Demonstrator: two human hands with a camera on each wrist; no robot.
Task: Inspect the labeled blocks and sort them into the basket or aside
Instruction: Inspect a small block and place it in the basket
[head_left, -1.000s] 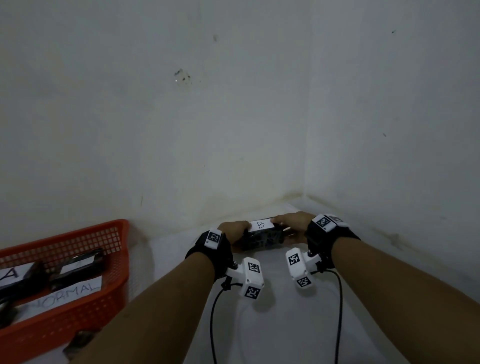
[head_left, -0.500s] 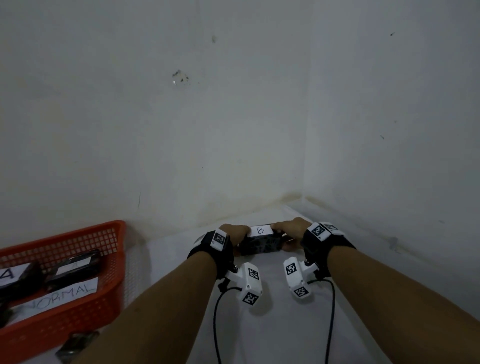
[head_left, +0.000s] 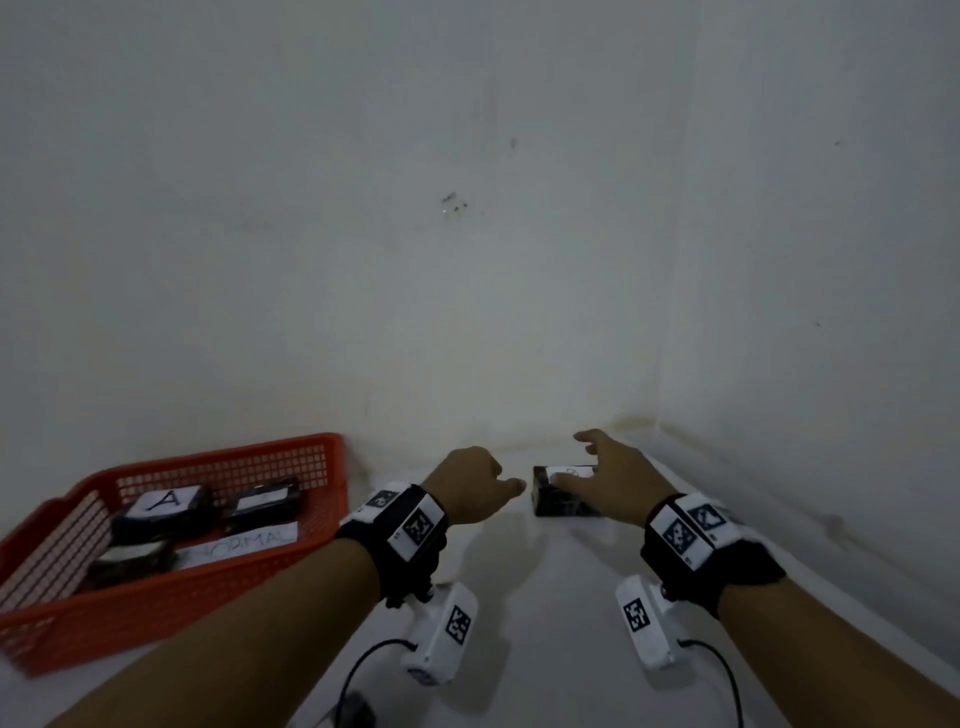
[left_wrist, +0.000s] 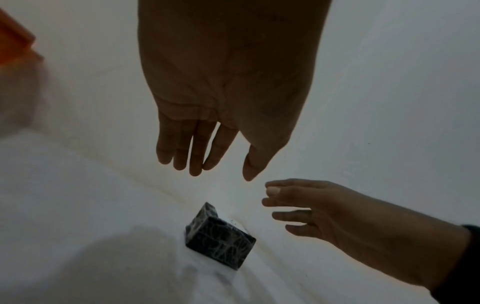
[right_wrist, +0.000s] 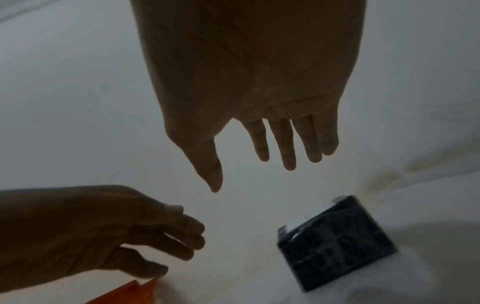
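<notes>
A dark block with a white label lies on the white table near the far right corner; it also shows as the block and the block in the wrist views. My left hand hangs just left of it with straight, relaxed fingers, touching nothing. My right hand hovers above the block's right end, fingers spread and empty. An orange basket at the left holds several dark blocks, one labelled A, and a paper reading NORMAL.
White walls close the table at the back and right, meeting in a corner just behind the block. A small dark object lies at the near edge between my forearms. Cables hang from both wrist cameras.
Both hands gripped the labelled block at its ends before. They have let go and lifted off, and the block now rests on the table by the corner.
</notes>
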